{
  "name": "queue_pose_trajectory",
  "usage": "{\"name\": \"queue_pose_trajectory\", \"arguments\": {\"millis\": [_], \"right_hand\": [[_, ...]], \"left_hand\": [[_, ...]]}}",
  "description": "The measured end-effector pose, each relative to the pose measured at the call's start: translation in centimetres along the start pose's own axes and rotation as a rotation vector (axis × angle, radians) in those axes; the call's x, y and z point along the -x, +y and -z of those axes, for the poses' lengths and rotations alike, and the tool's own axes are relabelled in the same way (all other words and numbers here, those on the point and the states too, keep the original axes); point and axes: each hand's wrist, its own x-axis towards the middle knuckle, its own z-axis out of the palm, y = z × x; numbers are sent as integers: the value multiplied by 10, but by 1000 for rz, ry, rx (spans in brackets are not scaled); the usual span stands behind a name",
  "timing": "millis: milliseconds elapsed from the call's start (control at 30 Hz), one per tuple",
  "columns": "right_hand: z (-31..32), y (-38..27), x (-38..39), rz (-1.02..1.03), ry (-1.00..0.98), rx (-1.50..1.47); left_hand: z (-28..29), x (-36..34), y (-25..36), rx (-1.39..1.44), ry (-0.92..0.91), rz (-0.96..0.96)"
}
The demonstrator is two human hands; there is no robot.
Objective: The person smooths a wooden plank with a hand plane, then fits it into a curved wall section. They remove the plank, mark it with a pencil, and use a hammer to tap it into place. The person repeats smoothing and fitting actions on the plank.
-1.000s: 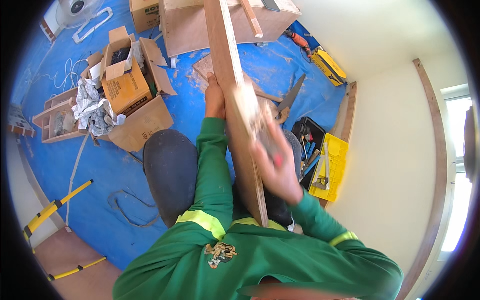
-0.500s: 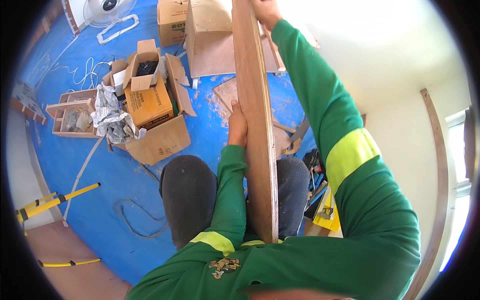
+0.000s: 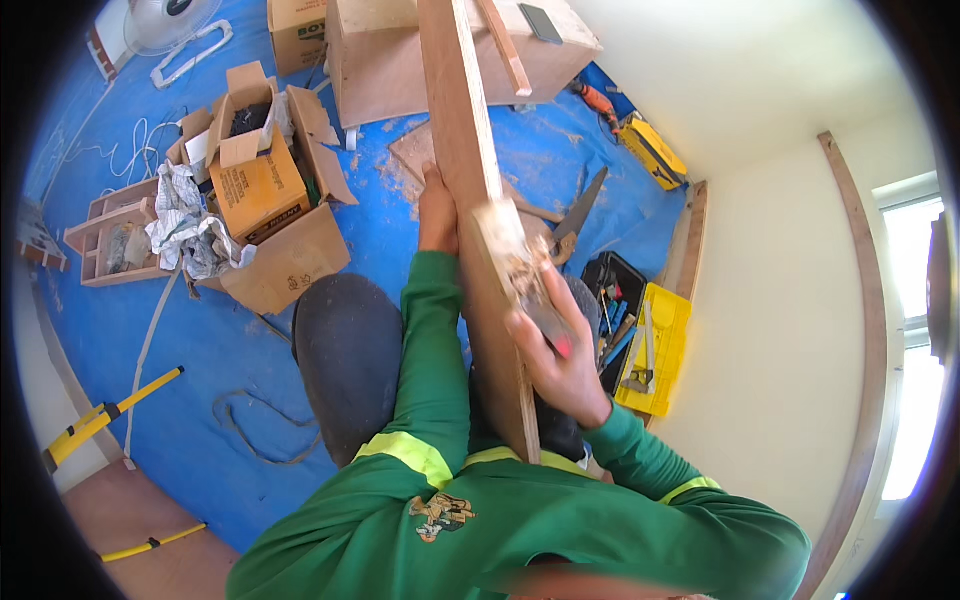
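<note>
A long plywood board (image 3: 457, 90) stands on edge between my knees, running from my waist toward a wooden box at the back. My left hand (image 3: 437, 215) grips its left face, fingers pointing up along it. My right hand (image 3: 560, 370) is closed round a blurred hand plane (image 3: 510, 235) with pale shavings and a red spot, which lies on the board's top edge, partway along it. Behind the board, a handsaw (image 3: 580, 208) lies on the blue sheet near a wooden offcut (image 3: 410, 145).
Cardboard boxes (image 3: 285, 255) and a wooden tray (image 3: 100, 215) are at left; a fan (image 3: 175, 25) behind them. An open toolbox (image 3: 650, 365), drill (image 3: 600, 105) and yellow case (image 3: 650, 145) are at right, beside a wall. A plywood box (image 3: 380, 60) stands at back, yellow bars (image 3: 135, 395) lower left.
My right hand reached to the board's far end half a second ago and has come back toward me with the tool. My left hand still grips the board.
</note>
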Motion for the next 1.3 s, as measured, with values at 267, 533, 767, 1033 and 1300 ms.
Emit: {"name": "queue_pose_trajectory", "arguments": {"millis": [267,533,767,1033,1300], "right_hand": [[-35,-2,-385,126,6,108],[-51,-8,-474,285,124,46],[-9,8,-121,143,28,87],[-6,-6,-49,-25,19,-35],[-40,-12,-353,119,43,-58]], "left_hand": [[-10,17,8,-82,85,55],[-10,3,11,-64,102,62],[-9,7,11,-117,96,24],[-10,14,10,-39,21,-23],[-16,17,16,-7,58,60]]}}
